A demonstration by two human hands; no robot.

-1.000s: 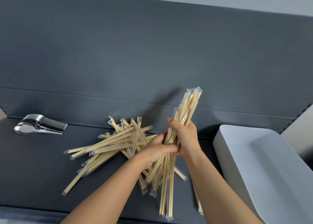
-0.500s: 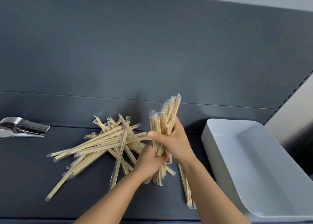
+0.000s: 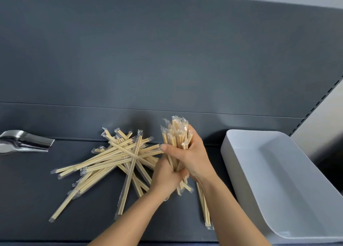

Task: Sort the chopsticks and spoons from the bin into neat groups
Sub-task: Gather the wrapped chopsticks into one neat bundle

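A bundle of wrapped wooden chopsticks (image 3: 176, 134) stands nearly upright on the dark shelf. My right hand (image 3: 191, 154) grips its upper half, thumb across the front. My left hand (image 3: 165, 177) holds the lower part just beneath. To the left lies a loose, crossed pile of wrapped chopsticks (image 3: 111, 158). A few more chopsticks (image 3: 204, 208) lie flat under my right forearm. A stack of shiny metal spoons (image 3: 22, 142) rests at the far left. The white bin (image 3: 278, 180) sits on the right, with nothing visible inside.
The dark grey shelf (image 3: 37, 199) has an upright back panel (image 3: 167, 60) right behind the pile. A perforated shelf post (image 3: 315, 104) runs diagonally at the right, past the bin.
The bundle has dropped lower and stands more upright. My hands slid closer to its top, and my left hand now sits under the right. The view shifted rightwards.
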